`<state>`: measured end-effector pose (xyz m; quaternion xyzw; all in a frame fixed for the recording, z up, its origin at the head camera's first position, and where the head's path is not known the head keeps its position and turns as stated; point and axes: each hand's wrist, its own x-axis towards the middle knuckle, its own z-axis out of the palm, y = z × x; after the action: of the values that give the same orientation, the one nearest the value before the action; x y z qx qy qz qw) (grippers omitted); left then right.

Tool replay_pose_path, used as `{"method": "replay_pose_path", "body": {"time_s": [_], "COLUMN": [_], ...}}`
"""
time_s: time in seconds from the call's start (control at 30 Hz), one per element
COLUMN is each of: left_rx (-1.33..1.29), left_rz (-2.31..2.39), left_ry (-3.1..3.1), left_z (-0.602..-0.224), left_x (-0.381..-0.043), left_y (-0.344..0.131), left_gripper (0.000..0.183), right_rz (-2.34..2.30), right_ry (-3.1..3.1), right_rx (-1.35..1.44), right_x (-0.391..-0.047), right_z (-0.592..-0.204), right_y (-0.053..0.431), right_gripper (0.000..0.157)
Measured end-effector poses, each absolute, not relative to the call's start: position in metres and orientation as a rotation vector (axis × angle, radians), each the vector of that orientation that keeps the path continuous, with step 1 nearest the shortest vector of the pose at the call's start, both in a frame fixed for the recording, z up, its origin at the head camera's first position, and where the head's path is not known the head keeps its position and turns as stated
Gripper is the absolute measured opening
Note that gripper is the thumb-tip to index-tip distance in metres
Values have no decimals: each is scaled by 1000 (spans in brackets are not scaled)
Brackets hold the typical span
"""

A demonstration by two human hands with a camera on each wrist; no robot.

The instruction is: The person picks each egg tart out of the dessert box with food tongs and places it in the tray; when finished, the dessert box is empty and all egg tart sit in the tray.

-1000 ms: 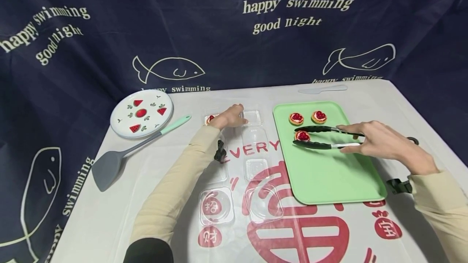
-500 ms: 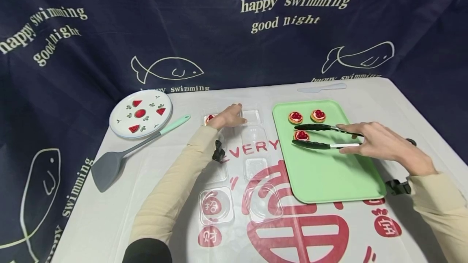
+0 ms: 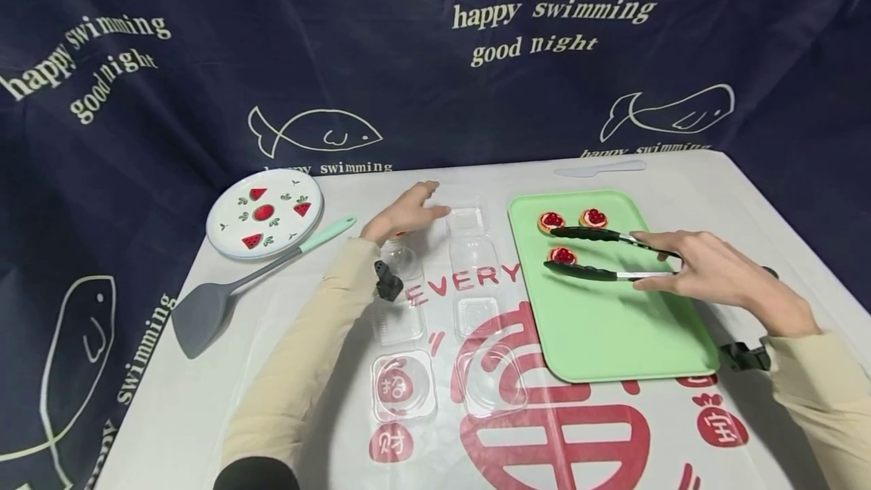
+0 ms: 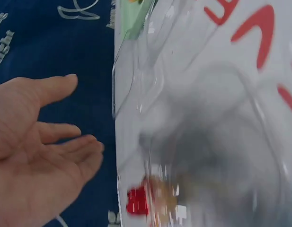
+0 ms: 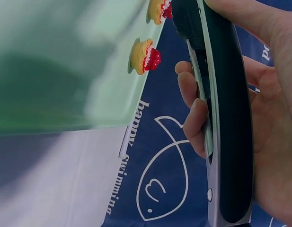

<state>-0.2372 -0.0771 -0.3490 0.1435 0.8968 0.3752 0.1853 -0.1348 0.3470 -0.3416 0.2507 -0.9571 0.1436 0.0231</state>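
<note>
My left hand [image 3: 408, 212] hovers with loosely spread fingers over the far end of a row of clear plastic boxes [image 3: 403, 383]. In the left wrist view a red-topped tart [image 4: 157, 201] shows blurred inside a clear box, apart from the fingers [image 4: 91, 153]. My right hand [image 3: 711, 267] grips black-and-silver tongs [image 3: 587, 271] over the green tray [image 3: 626, 339]. The tong arms stand apart, one on either side of a tart [image 3: 562, 256]. Two more tarts, one on the left [image 3: 550, 221] and one on the right [image 3: 594, 218], lie behind it.
A second row of clear boxes [image 3: 491, 378] runs beside the tray. At the left lie a watermelon-patterned plate [image 3: 227, 231] and a grey spatula [image 3: 200, 316] with a mint handle. A pale knife [image 3: 602, 168] lies near the back edge, before a navy curtain [image 3: 422, 59].
My left hand has moved back and to the left, off the far box. The tong arms have spread slightly wider around the front tart, which stays on the tray.
</note>
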Motion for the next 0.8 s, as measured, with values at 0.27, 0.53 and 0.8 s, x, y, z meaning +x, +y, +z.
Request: {"method": "replay_pose_path", "body": {"time_s": [0.27,0.53,0.8], "left_rx": [497,517,529], "left_rz": [1139,1106,1073], "left_ry": [2671,2671,2619], "left_z": [-361,-385,-391], "left_x": [-233,-220,-217], "left_y": [-131,-165,-171], "left_gripper": [57,57,62], "right_rz": [452,492,573], "right_ry": [-2944,-2933,-2952], "right_rx": [785,815,893], "right_x": [-132,-130,-142], "right_z": [-338,-335,-330], "right_y": [342,329,302], "right_gripper": [75,76,76]}}
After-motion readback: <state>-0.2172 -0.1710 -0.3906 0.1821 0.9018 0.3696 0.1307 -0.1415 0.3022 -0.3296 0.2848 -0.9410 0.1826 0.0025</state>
